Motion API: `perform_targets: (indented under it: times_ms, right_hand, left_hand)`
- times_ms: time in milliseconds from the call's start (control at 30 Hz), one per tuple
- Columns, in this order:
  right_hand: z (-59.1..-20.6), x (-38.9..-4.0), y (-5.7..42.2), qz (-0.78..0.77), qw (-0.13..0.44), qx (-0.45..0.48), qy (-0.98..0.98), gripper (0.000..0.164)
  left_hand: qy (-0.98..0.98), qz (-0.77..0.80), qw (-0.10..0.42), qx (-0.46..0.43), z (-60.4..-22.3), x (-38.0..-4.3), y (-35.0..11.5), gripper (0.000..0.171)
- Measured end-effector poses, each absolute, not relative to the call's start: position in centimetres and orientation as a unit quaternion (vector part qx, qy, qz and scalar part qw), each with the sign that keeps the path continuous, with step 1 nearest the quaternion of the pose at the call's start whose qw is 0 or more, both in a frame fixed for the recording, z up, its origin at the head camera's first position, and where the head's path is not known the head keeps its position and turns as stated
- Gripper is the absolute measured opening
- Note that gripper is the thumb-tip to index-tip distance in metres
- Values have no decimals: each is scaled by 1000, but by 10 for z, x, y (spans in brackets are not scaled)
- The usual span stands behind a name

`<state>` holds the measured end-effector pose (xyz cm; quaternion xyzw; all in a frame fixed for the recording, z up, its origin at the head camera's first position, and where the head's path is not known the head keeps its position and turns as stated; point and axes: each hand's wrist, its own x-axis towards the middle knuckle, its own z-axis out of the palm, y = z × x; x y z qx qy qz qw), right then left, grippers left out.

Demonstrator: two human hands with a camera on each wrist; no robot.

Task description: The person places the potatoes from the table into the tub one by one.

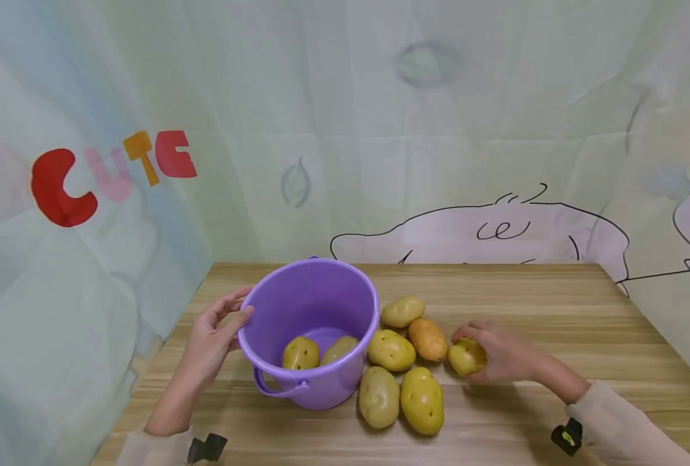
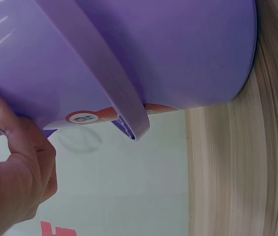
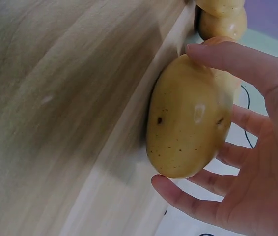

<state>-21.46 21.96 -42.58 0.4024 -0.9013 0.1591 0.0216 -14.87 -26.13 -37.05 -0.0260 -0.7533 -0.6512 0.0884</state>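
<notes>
A purple bucket [image 1: 333, 387] stands on the table, its mouth tilted toward me in the head view. Thumb and fingers of my left hand [image 1: 208, 340] pinch its left rim; the left wrist view shows that hand [image 2: 23, 164] beside the bucket's wall and hanging handle [image 2: 97, 59]. Inside the bucket lie two potatoes, a yellow one [image 1: 301, 353] and a paler one [image 1: 340, 350] partly hidden by the rim. My right hand [image 1: 505, 353] grips a yellow potato [image 1: 465, 357]. Seen from the right wrist, thumb and fingers curve around that potato [image 3: 185, 120], close over the table.
Several potatoes lie between bucket and right hand: an orange-brown one [image 1: 428, 340], a yellow one [image 1: 391, 350], a far one [image 1: 403, 312], and two nearer me, one pale [image 1: 378, 397], one yellow [image 1: 422, 401]. A printed curtain [image 1: 298, 97] hangs behind the wooden table [image 1: 584, 323].
</notes>
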Motion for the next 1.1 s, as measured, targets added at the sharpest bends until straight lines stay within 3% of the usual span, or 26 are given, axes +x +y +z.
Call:
perform_targets:
  times_ms: [1100]
  right_hand:
    - [-434,-217,226,200,-18,399,-895,58]
  left_hand:
    - [-760,-644,87,-20,-371,-149,-262,48]
